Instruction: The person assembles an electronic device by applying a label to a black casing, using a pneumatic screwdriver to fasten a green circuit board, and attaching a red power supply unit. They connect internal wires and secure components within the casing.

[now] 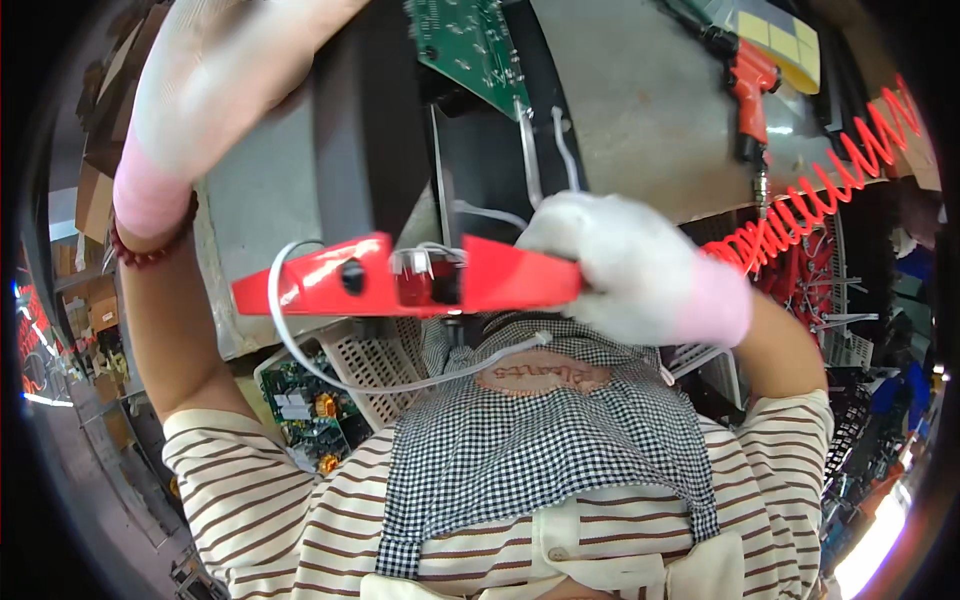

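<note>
My right hand (625, 265), in a white glove with a pink cuff, is closed round the right end of a glossy red end piece (330, 280). This piece has tapered ends, a round hole and a middle cut-out, and hangs level before my apron. A white cable (310, 362) loops from it. Beyond lies a long black casing (550, 80) with a green circuit board (465, 50) and white leads (528, 155) at its near end. At the upper left, my gloved left hand (235, 80) reaches forward, blurred; its fingers run past the top edge and are hidden.
At the right of the grey worktable (640, 110) lie a red-and-black power driver (752, 95) and a yellow pad (785, 45). A red coiled hose (820, 195) runs beside them. Below the table edge stand a white basket (385, 370), circuit boards (310, 405) and several red parts (800, 270).
</note>
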A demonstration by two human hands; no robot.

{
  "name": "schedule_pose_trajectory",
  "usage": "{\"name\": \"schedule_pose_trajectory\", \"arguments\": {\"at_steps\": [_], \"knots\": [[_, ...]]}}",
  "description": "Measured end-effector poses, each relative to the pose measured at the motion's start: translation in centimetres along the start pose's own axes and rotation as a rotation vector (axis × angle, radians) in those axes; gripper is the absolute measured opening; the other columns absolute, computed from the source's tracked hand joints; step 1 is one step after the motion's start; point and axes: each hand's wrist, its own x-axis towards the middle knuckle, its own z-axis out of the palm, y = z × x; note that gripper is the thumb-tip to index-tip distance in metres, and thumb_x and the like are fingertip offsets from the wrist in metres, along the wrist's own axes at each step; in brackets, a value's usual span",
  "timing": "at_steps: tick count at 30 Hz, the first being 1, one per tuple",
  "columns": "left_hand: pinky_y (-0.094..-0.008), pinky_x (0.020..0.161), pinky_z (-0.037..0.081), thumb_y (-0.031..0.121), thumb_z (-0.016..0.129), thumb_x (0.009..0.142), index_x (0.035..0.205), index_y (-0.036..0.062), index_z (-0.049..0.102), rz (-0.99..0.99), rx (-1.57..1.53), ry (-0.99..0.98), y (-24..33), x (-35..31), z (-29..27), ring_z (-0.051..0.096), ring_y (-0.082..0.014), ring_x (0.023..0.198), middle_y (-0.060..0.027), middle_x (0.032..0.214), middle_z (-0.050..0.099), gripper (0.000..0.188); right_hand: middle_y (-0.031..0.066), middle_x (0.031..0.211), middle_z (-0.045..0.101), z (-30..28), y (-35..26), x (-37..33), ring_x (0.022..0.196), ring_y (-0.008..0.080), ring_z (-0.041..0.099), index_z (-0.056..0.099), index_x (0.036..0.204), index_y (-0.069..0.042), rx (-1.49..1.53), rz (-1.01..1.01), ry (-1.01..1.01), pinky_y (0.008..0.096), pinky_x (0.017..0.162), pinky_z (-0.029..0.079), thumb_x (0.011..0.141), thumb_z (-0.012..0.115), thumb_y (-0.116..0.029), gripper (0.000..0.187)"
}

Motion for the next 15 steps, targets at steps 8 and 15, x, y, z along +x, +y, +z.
{"name": "schedule_pose_trajectory", "arguments": {"at_steps": [8,15], "knots": [[-0.0434,0.112,0.034,0.012,0.053,0.079,0.125,-0.0024,0.06,0.022,0.434,-0.224,0.1,-3.3,5.0,0.047,-0.0334,0.133,-0.017,0.132,0.058,0.048,0.0061,0.085,0.056,-9.8,2.3,0.6,0.088,0.0263,0.058,0.058,0.088,-0.009,-0.554,-0.186,-0.475,0.0366,0.075,0.049,0.07,0.072,-0.01,0.023],[-0.0463,0.109,0.037,0.005,0.064,0.074,0.123,0.0016,0.061,0.184,0.488,-0.193,1.3,-2.9,8.4,0.048,-0.0366,0.132,-0.0159,0.131,0.059,0.05,0.0036,0.089,0.06,-9.9,1.5,-0.3,0.094,0.0249,0.058,0.063,0.087,-0.008,-0.746,-0.109,-0.549,0.0345,0.078,0.048,0.067,0.073,-0.015,0.023]]}}
